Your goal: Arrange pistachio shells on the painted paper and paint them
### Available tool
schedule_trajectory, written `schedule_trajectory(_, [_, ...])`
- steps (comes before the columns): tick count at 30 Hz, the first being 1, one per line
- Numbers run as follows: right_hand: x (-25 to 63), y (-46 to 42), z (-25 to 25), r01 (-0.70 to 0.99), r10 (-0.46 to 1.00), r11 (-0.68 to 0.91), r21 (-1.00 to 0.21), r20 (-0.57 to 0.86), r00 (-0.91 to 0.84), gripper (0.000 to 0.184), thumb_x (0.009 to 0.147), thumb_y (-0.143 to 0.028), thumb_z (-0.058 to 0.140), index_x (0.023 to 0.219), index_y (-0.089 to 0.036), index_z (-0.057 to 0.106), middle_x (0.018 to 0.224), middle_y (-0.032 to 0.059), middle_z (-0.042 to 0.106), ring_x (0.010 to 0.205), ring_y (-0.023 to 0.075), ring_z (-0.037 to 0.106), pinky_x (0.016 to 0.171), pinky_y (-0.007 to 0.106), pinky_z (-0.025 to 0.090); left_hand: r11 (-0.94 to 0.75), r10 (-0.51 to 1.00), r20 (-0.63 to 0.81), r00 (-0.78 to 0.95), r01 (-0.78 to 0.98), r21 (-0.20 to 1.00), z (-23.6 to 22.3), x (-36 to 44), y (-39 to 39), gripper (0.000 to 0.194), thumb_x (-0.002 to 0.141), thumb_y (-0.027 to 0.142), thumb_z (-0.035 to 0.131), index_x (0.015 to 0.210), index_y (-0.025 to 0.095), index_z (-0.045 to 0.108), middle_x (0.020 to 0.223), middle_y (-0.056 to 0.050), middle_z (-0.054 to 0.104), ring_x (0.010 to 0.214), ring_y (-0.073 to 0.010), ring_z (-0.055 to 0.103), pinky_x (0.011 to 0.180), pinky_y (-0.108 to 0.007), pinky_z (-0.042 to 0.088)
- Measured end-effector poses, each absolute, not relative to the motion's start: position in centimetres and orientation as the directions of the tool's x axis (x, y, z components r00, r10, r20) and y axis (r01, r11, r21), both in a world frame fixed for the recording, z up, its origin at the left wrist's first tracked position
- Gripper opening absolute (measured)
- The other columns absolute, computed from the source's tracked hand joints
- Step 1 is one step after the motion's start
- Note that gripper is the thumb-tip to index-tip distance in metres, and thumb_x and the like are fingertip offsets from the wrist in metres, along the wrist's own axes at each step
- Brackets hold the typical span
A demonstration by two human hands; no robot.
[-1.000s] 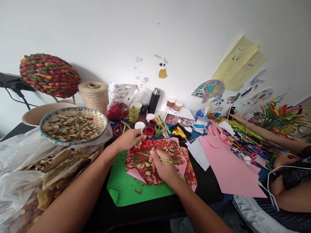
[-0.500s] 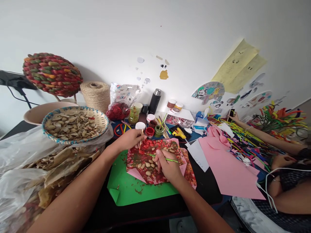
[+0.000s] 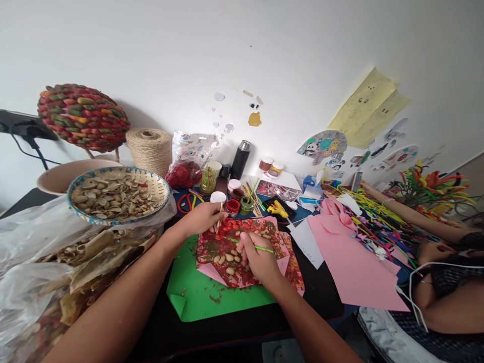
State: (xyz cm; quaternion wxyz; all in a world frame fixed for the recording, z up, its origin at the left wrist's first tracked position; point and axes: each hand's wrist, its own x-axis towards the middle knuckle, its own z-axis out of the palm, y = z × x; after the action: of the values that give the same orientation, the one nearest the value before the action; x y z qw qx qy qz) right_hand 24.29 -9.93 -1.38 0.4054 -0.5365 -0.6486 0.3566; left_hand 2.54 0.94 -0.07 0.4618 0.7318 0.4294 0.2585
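1. Nearest lies a green sheet (image 3: 204,302), its front left corner curled up, partly under a paint-smeared paper (image 3: 245,280).
2. On that paper sit several loose pale shells (image 3: 229,257), just left of the right hand (image 3: 259,256).
3. The right hand grips a green brush (image 3: 264,249), which slants across the paper; whether its tip touches anything cannot be told.
4. The left hand (image 3: 204,220) pinches a thin stick (image 3: 218,229), its lower end reddened and pointing down at the paper.
5. Red-painted shells (image 3: 231,222) cluster along the paper's far part.
6. Just beyond stand a red paint jar (image 3: 232,207) and, to its right, a green one (image 3: 247,205).
7. Left of them are scissors (image 3: 184,203); to the right, a yellow glue gun (image 3: 279,208).
8. Farther back, a flask (image 3: 240,161) stands near the wall (image 3: 242,50), well right of a twine spool (image 3: 150,154).
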Motion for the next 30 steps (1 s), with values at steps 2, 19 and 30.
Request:
schedule_trajectory(2, [24.0, -9.9, -1.1, 0.423, 0.983, 0.179, -0.888, 0.149, -0.104, 0.058, 0.106, -0.07, 0.046, 0.074, -0.024, 0.06, 0.05, -0.0047, 0.052, 0.044, 0.0145, 0.055, 0.051, 0.026, 0.044, -0.202, 0.868, -0.02, 0.497, 0.389, 0.899, -0.1, 2.6, 1.0, 0.052, 0.084, 0.075, 0.063, 0.078, 0.025, 0.054, 0.064, -0.002, 0.069, 0.056, -0.0225, 0.07, 0.056, -0.031, 0.056])
schedule_trajectory(19, [22.9, -9.7, -1.4, 0.406, 0.975, 0.207, -0.89, 0.151, -0.165, 0.056, 0.108, -0.068, 0.044, 0.076, -0.024, 0.059, 0.051, -0.0055, 0.052, 0.045, 0.0142, 0.056, 0.053, 0.026, 0.045, -0.228, 0.865, -0.014, 0.502, 0.418, 0.879, 0.0, 2.6, 0.8, 0.051, 0.085, 0.075, 0.06, 0.078, 0.025, 0.054, 0.061, -0.002, 0.067, 0.056, -0.024, 0.07, 0.056, -0.032, 0.054])
schedule_trajectory(30, [24.3, -9.7, -2.3, 0.434, 0.98, 0.194, -0.88, 0.151, -0.132, 0.056, 0.11, -0.067, 0.041, 0.077, -0.025, 0.058, 0.048, -0.0058, 0.051, 0.044, 0.0151, 0.055, 0.053, 0.027, 0.045, -0.235, 0.863, -0.019, 0.504, 0.436, 0.869, 0.0, 2.6, 0.8, 0.046, 0.087, 0.069, 0.061, 0.075, 0.026, 0.052, 0.055, 0.0, 0.065, 0.053, -0.0235, 0.068, 0.055, -0.029, 0.05])
